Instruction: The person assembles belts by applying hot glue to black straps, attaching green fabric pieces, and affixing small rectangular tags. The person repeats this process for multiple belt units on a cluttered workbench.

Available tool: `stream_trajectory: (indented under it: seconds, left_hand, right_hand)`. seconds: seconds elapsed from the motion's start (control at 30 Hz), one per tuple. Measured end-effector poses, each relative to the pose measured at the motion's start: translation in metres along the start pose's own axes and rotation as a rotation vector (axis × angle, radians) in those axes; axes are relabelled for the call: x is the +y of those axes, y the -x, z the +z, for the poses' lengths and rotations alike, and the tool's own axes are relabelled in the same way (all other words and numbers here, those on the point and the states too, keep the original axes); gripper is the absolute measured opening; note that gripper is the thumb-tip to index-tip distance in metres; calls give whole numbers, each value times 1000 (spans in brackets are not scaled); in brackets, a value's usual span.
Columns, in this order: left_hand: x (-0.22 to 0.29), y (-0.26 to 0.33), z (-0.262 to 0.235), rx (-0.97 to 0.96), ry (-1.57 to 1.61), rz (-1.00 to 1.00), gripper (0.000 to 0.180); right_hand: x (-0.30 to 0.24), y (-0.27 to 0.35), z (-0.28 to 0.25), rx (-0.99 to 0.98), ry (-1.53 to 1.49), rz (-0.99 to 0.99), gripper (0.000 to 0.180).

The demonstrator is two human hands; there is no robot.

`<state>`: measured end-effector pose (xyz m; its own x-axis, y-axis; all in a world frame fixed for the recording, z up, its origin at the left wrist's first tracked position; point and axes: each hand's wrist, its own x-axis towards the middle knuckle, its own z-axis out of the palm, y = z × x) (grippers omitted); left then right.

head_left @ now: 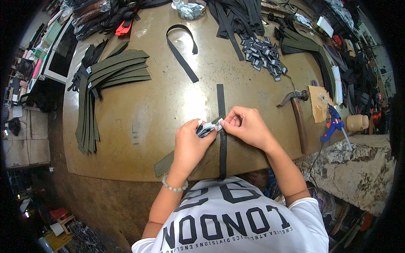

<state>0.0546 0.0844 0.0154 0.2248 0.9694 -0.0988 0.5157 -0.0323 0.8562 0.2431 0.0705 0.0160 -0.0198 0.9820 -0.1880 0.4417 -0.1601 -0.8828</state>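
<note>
My left hand is closed around a small stack of grey-and-white fabric labels. The thumb and forefinger of my right hand pinch one white label beside that stack. Beneath my hands a black webbing strap lies lengthwise on the table, its near end at the table edge. An olive strap runs slantwise under my left hand and meets the black one near my fingertips. My fingers partly hide the place where the straps cross.
Olive straps lie fanned out at left. A looped black strap is farther back, near a clear tub. Dark labels are heaped at the back right. A hammer and a blue glue gun lie at right.
</note>
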Motion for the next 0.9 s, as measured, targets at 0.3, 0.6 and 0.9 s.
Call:
stream_trajectory:
  seconds: [0.3, 0.6, 0.9]
  left_hand:
    - [3, 0, 1, 4, -48, -6, 23]
    - [0, 10, 10, 94, -108, 179, 16]
    - [0, 10, 9, 70, -98, 169, 17]
  right_hand:
    - [5, 0, 0, -12, 38, -26, 18]
    - [-18, 18, -22, -44, 216, -33, 23]
    - [-17, 48, 3, -85, 275, -99, 22]
